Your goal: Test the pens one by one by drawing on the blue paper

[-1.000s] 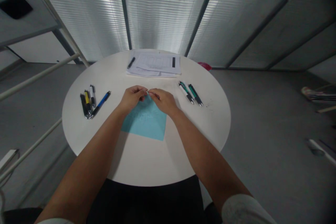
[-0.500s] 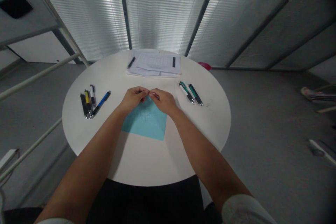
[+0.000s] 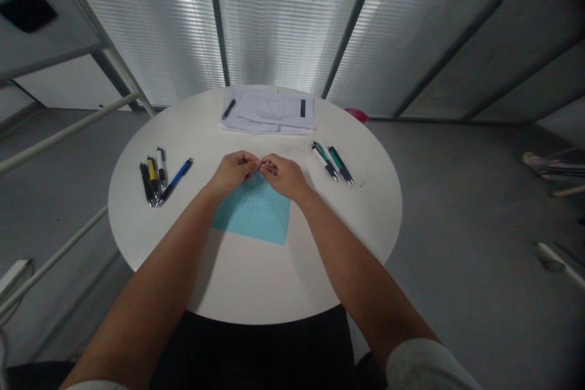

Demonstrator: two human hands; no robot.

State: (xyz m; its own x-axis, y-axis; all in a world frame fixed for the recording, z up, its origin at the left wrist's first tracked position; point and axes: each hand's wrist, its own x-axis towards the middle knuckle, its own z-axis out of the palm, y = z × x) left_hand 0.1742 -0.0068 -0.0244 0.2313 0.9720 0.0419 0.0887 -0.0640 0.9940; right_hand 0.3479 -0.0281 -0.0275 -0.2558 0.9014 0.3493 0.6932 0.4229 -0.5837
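Note:
My left hand (image 3: 234,170) and my right hand (image 3: 284,174) meet fingertip to fingertip over the far edge of a light blue sheet (image 3: 256,210). Both are closed in a pinch. Whatever lies between the fingers is too small to name; a thin, dark sliver shows at the right fingers. The sheet lies flat on the round white table (image 3: 256,280), with faint marks on its surface. Its far edge is hidden beneath my hands.
Left of my hands lie several pens, among them a blue pen (image 3: 176,181) and a yellow pen (image 3: 153,175). On the right are green pens (image 3: 340,164). Printed papers (image 3: 269,113) with a black pen (image 3: 229,109) on top rest at the far edge. Metal rails (image 3: 68,128) stand left.
The fingertips of both hands have shifted very slightly against each other. The sheet, pens and papers have stayed in place.

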